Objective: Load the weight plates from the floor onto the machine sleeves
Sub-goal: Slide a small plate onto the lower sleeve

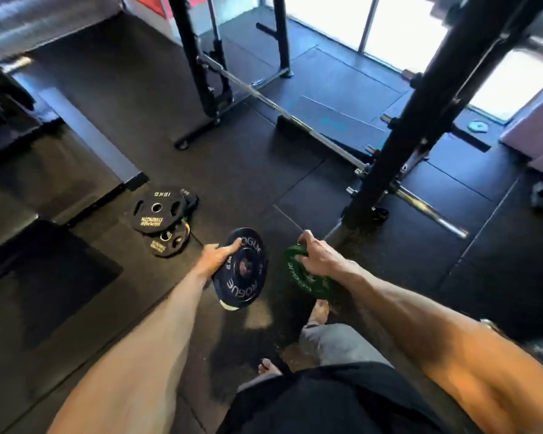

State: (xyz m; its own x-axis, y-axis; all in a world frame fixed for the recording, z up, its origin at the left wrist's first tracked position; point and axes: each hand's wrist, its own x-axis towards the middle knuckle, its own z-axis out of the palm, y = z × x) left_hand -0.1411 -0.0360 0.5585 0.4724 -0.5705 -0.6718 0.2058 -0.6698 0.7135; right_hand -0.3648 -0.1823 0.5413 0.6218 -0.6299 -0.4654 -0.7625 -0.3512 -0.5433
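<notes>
My left hand grips the rim of a dark blue Rogue weight plate, held tilted above the floor, with a white plate edge showing beneath it. My right hand holds a green Rogue plate by its upper rim, also off the floor. A stack of black plates marked 10 KG lies on the floor to the left, with a smaller black plate partly under it. The chrome bar sleeve sticks out to the right of a black rack upright.
A long barbell runs diagonally through the rack across black rubber flooring. Another rack upright stands at the back. A small light blue plate lies far right near a bright window. My bare feet are below the plates.
</notes>
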